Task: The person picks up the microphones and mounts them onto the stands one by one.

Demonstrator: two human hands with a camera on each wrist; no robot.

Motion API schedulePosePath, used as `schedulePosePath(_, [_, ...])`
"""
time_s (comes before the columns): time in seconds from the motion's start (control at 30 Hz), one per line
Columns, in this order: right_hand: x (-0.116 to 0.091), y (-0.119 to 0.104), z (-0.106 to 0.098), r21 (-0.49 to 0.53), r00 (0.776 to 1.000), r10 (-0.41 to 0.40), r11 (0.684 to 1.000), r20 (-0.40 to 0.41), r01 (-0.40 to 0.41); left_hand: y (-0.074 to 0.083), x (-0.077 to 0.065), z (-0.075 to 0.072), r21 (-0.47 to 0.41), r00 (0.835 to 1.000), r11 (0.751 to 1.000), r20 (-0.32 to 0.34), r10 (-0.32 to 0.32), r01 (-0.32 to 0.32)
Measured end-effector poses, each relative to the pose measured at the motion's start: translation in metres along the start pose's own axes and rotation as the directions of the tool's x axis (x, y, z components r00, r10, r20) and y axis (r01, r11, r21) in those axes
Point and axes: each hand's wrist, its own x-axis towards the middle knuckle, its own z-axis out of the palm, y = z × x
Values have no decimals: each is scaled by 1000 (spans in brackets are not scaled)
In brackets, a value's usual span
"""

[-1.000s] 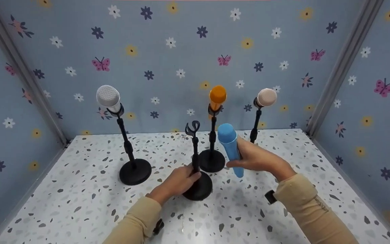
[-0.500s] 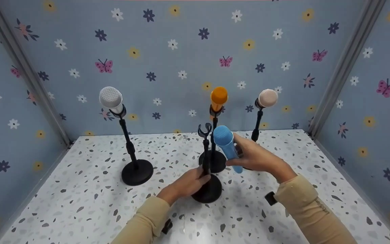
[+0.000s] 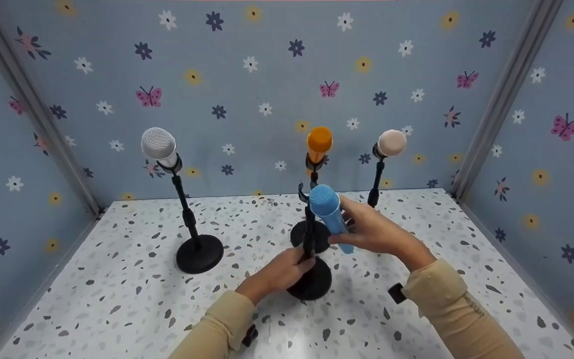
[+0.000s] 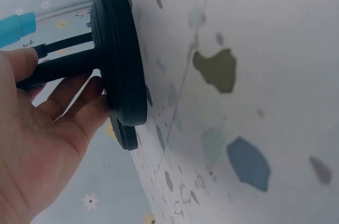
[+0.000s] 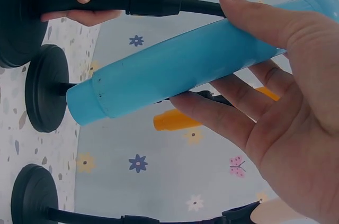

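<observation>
My left hand (image 3: 279,271) grips the pole of a black microphone stand (image 3: 312,281), low down just above its round base. In the left wrist view, thumb and fingers wrap that pole beside the base (image 4: 121,60). A light blue microphone (image 3: 324,200) is in my right hand (image 3: 374,229), pinched between thumb and fingers with its head tilted up and to the left. It overlaps part of the stand's forked clip (image 3: 302,192) in the head view. The right wrist view shows the blue handle (image 5: 175,68) slanting alongside the gripped stand's pole (image 5: 153,1).
A white microphone (image 3: 159,144) sits on a stand at the left. Behind the gripped stand is an orange microphone (image 3: 320,140) on its stand, and a pale pink one (image 3: 391,143) stands at the right. Flowered panels (image 3: 247,99) enclose the speckled table (image 3: 132,299).
The left hand has shifted the stand to the right. The right hand has brought the blue microphone slightly left, so that it now overlaps the stand's clip.
</observation>
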Motion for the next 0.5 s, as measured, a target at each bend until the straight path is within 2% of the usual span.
schedulePosePath(0.2, [0, 1, 1, 15, 1000, 7, 1000, 0, -7, 2, -3, 2, 53, 998, 998, -43, 36, -34])
schedulePosePath(0.3, [-2, -1, 0, 35, 1000, -2, 999, -13, 2, 4, -2, 1, 65, 999, 997, -31, 38, -36])
schedulePosePath(0.4, [-3, -5, -2, 58, 998, -26, 998, -53, 29, 7, -3, -4, 72, 999, 997, -6, 37, -36])
schedulePosePath(0.5, [-4, -10, -5, 64, 990, -55, 996, -129, 63, 11, -5, -11, 45, 1000, 999, 15, 22, -23])
